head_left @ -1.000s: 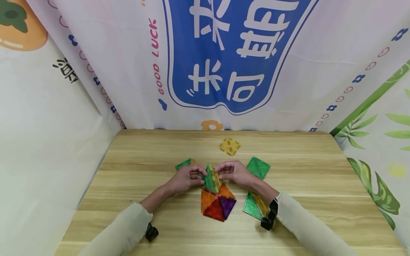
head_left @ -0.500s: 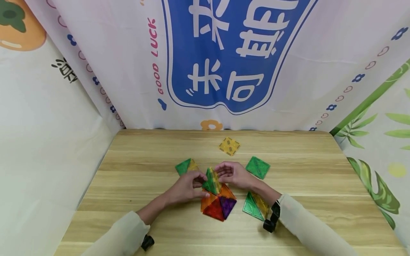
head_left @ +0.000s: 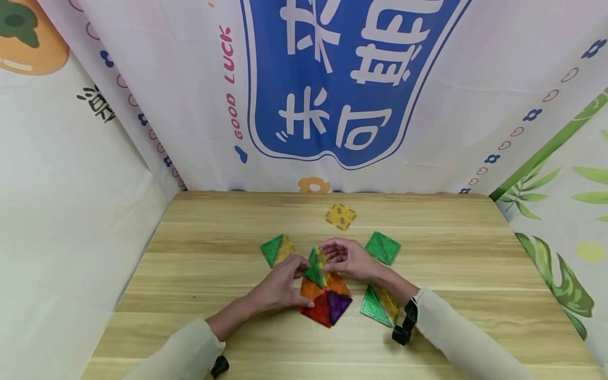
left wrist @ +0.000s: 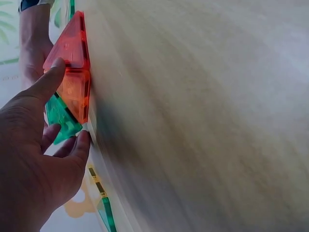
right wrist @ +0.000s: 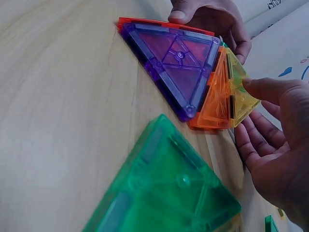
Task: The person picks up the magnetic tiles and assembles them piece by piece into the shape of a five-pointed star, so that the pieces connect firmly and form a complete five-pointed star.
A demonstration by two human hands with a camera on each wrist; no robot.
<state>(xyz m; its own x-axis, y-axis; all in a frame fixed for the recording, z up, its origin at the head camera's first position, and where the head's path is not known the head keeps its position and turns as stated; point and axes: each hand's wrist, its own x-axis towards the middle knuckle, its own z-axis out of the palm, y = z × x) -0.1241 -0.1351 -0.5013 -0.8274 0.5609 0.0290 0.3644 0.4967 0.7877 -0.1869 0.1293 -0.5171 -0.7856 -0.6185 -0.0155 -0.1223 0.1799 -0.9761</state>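
green tile btwn both hands' fingertips, l hand, r hand

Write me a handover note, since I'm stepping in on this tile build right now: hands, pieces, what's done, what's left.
Left hand: fingers on the green triangle, thumb by the red tile.
Right hand: fingertips on the yellow triangle, both raised tiles leaning together.
Done: flat base of orange, red and purple triangle tiles joined on the table.
Left: likely more raised sides. Spare pieces: green-yellow pair left, green square, yellow square, green-yellow pair right.
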